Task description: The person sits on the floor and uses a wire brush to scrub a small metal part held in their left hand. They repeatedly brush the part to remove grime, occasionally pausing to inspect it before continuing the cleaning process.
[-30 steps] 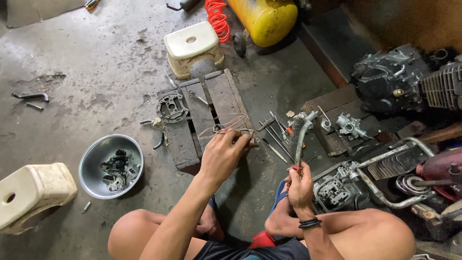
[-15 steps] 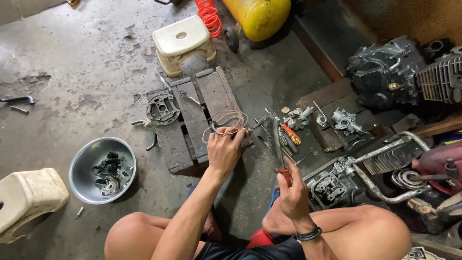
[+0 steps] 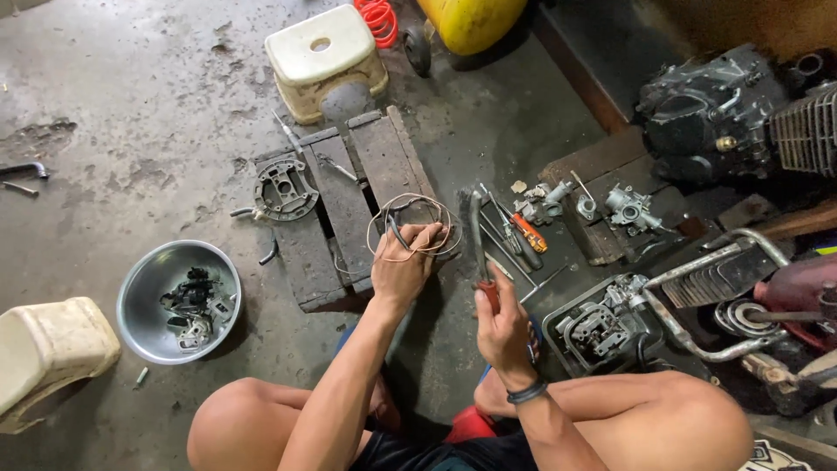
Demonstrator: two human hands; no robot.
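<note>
Over the wooden pallet (image 3: 366, 183), the left hand (image 3: 403, 266) pinches the wire coil (image 3: 414, 225); the right hand (image 3: 501, 327) grips pliers (image 3: 479, 253). Springy loops could tangle or slip loose.

A wire coil (image 3: 410, 228) lies on the wooden pallet (image 3: 349, 205), a bowl (image 3: 144, 301) to its left, screwdrivers (image 3: 519, 235) to its right.

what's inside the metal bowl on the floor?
The metal bowl holds a small heap of dark and silvery machine parts, bunched toward its right side. Whatever lies beneath the heap is covered.
</note>
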